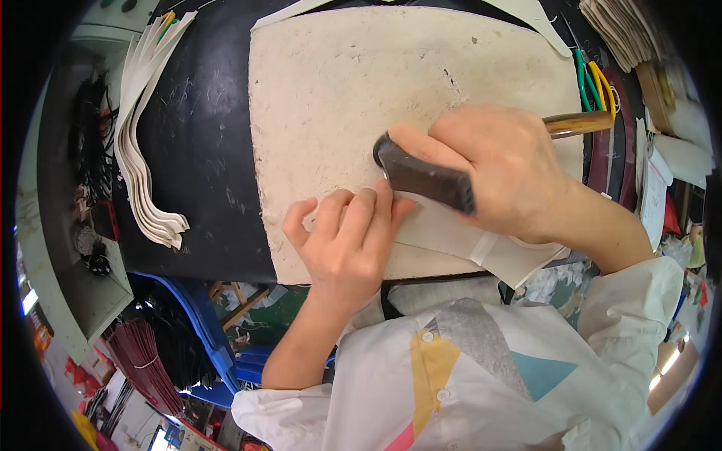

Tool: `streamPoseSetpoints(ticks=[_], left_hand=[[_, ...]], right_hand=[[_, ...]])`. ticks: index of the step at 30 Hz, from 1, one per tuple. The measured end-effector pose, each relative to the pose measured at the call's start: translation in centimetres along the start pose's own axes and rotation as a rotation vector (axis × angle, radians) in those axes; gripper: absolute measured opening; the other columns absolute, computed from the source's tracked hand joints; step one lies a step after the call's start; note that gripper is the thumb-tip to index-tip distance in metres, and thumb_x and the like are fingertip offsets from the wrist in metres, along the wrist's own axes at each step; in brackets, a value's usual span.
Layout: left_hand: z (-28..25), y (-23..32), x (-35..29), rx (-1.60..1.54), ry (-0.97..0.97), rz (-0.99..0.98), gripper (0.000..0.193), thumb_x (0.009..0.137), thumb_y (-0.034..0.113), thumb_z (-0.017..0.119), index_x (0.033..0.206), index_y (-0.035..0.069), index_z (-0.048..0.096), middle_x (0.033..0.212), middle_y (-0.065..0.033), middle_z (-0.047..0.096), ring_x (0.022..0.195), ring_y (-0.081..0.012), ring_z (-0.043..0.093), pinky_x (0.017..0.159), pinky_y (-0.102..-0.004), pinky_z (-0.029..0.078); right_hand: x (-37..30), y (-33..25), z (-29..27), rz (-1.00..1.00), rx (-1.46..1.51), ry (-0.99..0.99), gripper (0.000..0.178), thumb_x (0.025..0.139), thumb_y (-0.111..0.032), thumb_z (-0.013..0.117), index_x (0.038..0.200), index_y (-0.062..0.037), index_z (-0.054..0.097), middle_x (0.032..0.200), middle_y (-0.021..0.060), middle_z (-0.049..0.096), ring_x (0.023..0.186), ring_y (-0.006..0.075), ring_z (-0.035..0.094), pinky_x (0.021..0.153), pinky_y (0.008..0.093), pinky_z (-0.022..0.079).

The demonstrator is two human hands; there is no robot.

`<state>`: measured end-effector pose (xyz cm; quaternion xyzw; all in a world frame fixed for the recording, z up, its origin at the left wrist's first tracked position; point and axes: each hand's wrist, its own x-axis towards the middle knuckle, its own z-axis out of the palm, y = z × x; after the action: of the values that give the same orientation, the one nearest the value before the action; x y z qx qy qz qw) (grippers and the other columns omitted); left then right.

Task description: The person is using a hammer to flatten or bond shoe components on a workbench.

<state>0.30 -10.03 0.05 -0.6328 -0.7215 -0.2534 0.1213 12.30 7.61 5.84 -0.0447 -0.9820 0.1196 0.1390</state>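
My right hand is closed around a hammer close to its dark, worn head; the wooden handle sticks out to the right. The head's rounded end is just above the fingertips of my left hand. With bent fingers and the thumb close to them, that hand holds the edge of a thin cream sheet piece. This piece lies along the near edge of a pale, scuffed board and runs right, under my right forearm. The hammer and right hand hide part of it.
A stack of long cream strips lies left on the black tabletop. Green-handled and yellow-handled tools stand by the board's right edge. More stacked pieces sit far right. A blue bin is below left.
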Motion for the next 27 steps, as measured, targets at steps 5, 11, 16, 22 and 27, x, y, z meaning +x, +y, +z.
streamPoseSetpoints(ticks=[5,11,16,22,27], left_hand=[[-0.3,2.7,0.5,0.075,-0.053,-0.215,0.026,0.077,0.019,0.082,0.098,0.005,0.074,0.090,0.0005,0.065,0.078,-0.0172,0.057,0.081,-0.0353,0.032],[2.1,-0.1,4.3,-0.308,-0.093,-0.314,0.020,0.082,0.005,0.076,0.102,0.005,0.075,0.084,-0.0089,0.065,0.082,-0.0252,0.061,0.073,-0.0371,0.045],[3.0,-2.7,9.6,-0.364,-0.208,0.007,0.017,0.084,-0.002,0.071,0.100,0.003,0.075,0.084,-0.0108,0.063,0.078,-0.0278,0.061,0.072,-0.0374,0.050],[3.6,-1.5,7.3,-0.380,-0.115,-0.117,0.022,0.082,-0.005,0.073,0.103,0.002,0.074,0.086,-0.0106,0.061,0.079,-0.0257,0.060,0.070,-0.0343,0.052],[3.1,-1.2,6.5,-0.389,-0.123,-0.185,0.023,0.081,-0.006,0.072,0.103,0.002,0.073,0.087,-0.0107,0.061,0.079,-0.0252,0.061,0.069,-0.0341,0.052]], right_hand=[[-0.3,-0.7,-0.9,0.065,0.116,0.067,0.049,0.072,-0.006,0.074,0.120,-0.0105,0.068,0.074,0.0059,0.058,0.063,0.0275,0.059,0.055,0.0374,0.046],[0.3,3.1,-1.8,0.217,-0.018,0.179,0.042,0.076,0.001,0.072,0.118,-0.0051,0.069,0.082,0.0125,0.065,0.068,0.0299,0.063,0.062,0.0384,0.051],[-1.6,5.8,-0.5,0.132,-0.059,0.243,0.021,0.065,-0.002,0.069,0.084,-0.0035,0.059,0.072,0.0088,0.057,0.068,0.0312,0.063,0.057,0.0434,0.049],[-0.3,4.8,-1.5,0.213,-0.036,0.151,0.044,0.067,0.000,0.070,0.110,-0.0080,0.069,0.079,0.0088,0.062,0.070,0.0305,0.064,0.058,0.0403,0.050],[0.5,5.5,-2.3,0.206,-0.125,0.141,0.051,0.066,0.001,0.074,0.116,-0.0090,0.071,0.086,0.0078,0.067,0.068,0.0311,0.064,0.057,0.0386,0.050]])
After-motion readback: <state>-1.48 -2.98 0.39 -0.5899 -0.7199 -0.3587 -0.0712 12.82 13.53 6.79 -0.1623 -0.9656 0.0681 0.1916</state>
